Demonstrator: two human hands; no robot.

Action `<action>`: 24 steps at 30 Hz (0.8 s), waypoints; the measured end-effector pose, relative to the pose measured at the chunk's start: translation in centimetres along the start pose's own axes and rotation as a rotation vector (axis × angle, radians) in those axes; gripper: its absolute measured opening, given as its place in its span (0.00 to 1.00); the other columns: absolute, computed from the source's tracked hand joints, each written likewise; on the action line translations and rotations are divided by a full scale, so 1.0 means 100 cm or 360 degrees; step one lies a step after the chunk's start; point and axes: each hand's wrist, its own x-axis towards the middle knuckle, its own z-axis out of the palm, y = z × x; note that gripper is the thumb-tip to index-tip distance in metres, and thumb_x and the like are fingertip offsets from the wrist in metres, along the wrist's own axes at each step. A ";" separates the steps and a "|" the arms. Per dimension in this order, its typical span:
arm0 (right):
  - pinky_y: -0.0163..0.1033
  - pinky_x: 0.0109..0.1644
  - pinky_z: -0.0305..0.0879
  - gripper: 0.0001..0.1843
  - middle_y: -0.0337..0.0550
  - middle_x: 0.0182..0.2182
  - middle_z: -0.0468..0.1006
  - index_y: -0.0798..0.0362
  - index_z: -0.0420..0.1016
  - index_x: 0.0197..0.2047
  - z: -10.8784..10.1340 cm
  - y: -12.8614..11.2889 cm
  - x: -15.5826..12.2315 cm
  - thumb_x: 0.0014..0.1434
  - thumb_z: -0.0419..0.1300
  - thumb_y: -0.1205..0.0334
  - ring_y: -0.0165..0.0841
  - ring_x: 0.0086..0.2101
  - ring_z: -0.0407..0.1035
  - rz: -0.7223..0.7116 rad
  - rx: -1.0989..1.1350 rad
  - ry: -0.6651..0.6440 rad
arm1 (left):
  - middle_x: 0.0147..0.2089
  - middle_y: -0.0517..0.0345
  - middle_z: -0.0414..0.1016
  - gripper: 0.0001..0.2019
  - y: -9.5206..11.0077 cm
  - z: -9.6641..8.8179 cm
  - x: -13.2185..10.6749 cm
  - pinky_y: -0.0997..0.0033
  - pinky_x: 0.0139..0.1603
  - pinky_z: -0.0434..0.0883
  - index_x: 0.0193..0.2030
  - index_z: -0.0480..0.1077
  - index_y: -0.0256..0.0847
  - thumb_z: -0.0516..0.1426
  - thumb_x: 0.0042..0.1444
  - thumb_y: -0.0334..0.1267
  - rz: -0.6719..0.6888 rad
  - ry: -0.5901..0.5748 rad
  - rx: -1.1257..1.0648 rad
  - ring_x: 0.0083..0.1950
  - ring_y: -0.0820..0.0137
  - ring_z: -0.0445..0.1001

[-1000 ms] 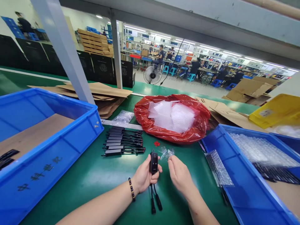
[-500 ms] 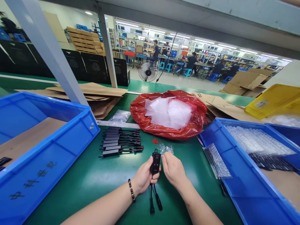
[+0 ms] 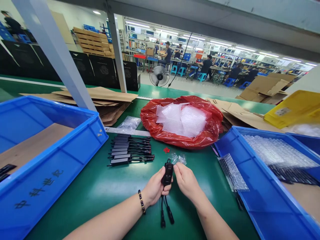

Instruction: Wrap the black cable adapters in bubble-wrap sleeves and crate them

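My left hand (image 3: 157,185) is closed around a small black control box (image 3: 167,172), held upright with its front facing me. A loop stands at the top of the box, and two short black cables with connectors (image 3: 167,216) hang below it. My right hand (image 3: 188,180) is closed in a pinch at the box's upper right edge; whatever its fingertips hold is hidden. Beyond the hands lie small clear plastic pieces (image 3: 179,158) and a little heap of red parts (image 3: 166,150). Several similar black boxes with cables (image 3: 122,156) lie in a row to the left.
A red bag (image 3: 180,141) of bubble-wrap pouches stands behind the hands. Blue bins flank the green table, a left bin (image 3: 62,160) and a right bin (image 3: 252,193) holding wrapped items. Flat cardboard (image 3: 110,95), a fan (image 3: 159,76) and a yellow bin (image 3: 295,106) are farther back.
The whole view has shifted slightly, so everything sits a little farther right. My left hand keeps its hold on the black box, and my right hand stays pinched beside it.
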 end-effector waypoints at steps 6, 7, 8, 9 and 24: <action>0.32 0.28 0.54 0.19 0.35 0.19 0.61 0.51 0.54 0.21 -0.003 -0.001 0.001 0.63 0.41 0.57 0.27 0.23 0.58 0.0031 0.0216 -0.0076 | 0.28 0.61 0.64 0.25 0.002 0.001 0.000 0.79 0.17 0.45 0.33 0.61 0.37 0.55 0.45 0.60 -0.0025 0.0042 0.0005 0.17 0.83 0.55; 0.32 0.27 0.54 0.19 0.35 0.19 0.61 0.51 0.55 0.21 -0.004 -0.001 0.000 0.63 0.41 0.57 0.27 0.22 0.58 0.0010 0.0242 -0.0079 | 0.28 0.61 0.64 0.25 0.002 0.001 0.000 0.79 0.17 0.45 0.34 0.61 0.37 0.55 0.45 0.60 -0.0027 0.0041 0.0001 0.17 0.83 0.55; 0.32 0.27 0.54 0.19 0.35 0.19 0.61 0.52 0.55 0.21 -0.005 -0.002 0.000 0.63 0.41 0.58 0.26 0.22 0.58 -0.0014 0.0263 -0.0079 | 0.28 0.61 0.64 0.25 0.002 0.001 0.000 0.79 0.17 0.45 0.34 0.61 0.36 0.55 0.45 0.60 -0.0027 0.0036 -0.0004 0.17 0.83 0.55; 0.32 0.27 0.54 0.19 0.35 0.19 0.61 0.52 0.56 0.21 -0.006 -0.003 -0.001 0.63 0.41 0.58 0.26 0.22 0.57 -0.0036 0.0277 -0.0074 | 0.28 0.62 0.63 0.25 0.002 0.000 0.000 0.79 0.17 0.45 0.34 0.61 0.36 0.55 0.45 0.60 -0.0025 0.0030 -0.0009 0.17 0.83 0.55; 0.31 0.27 0.58 0.07 0.37 0.23 0.66 0.52 0.61 0.26 0.001 -0.008 -0.002 0.56 0.49 0.63 0.27 0.24 0.61 -0.0035 0.0260 0.0214 | 0.23 0.68 0.59 0.23 -0.001 0.000 0.000 0.81 0.17 0.45 0.38 0.60 0.40 0.56 0.47 0.58 0.0036 0.0038 0.0001 0.17 0.83 0.55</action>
